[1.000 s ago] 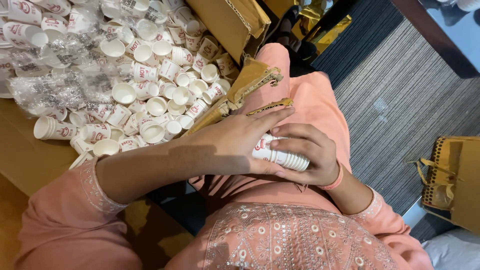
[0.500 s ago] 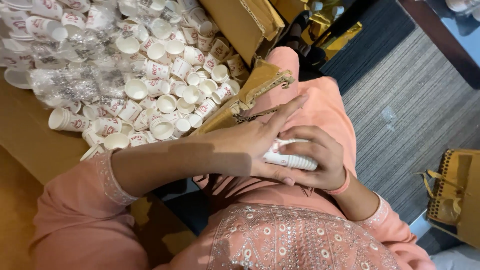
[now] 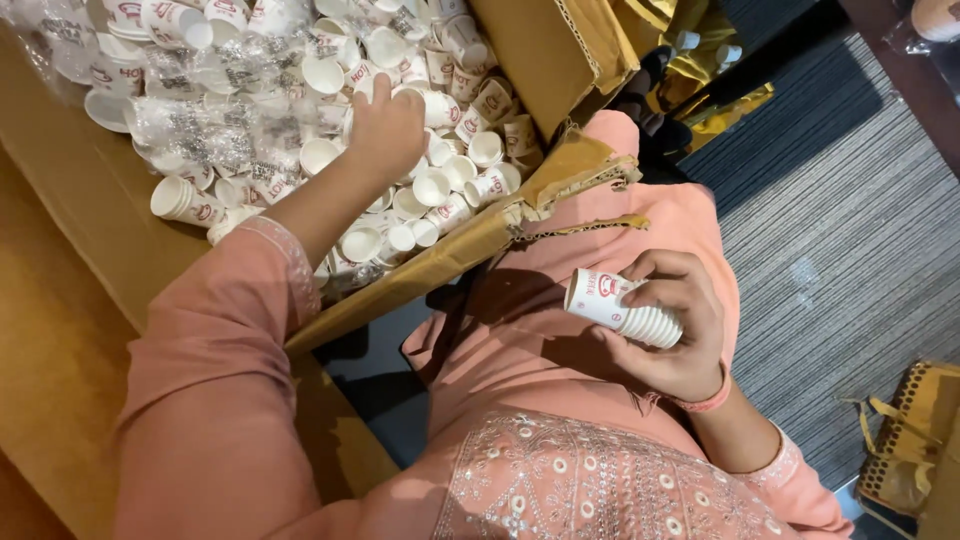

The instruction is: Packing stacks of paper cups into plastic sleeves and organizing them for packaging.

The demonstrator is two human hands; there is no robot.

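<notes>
Half a second ago we had both hands together on the stack of paper cups in our lap. Now our left hand (image 3: 388, 125) has left it and reached into the cardboard box (image 3: 560, 60), fingers curled down among the loose paper cups (image 3: 440, 185); we cannot tell whether it grips one. Our right hand (image 3: 672, 330) stays over the pink-clothed lap, closed around the nested stack of white paper cups (image 3: 622, 308), which lies tilted with its mouth toward the box. Crumpled clear plastic wrap (image 3: 215, 135) lies over the cups farther in.
</notes>
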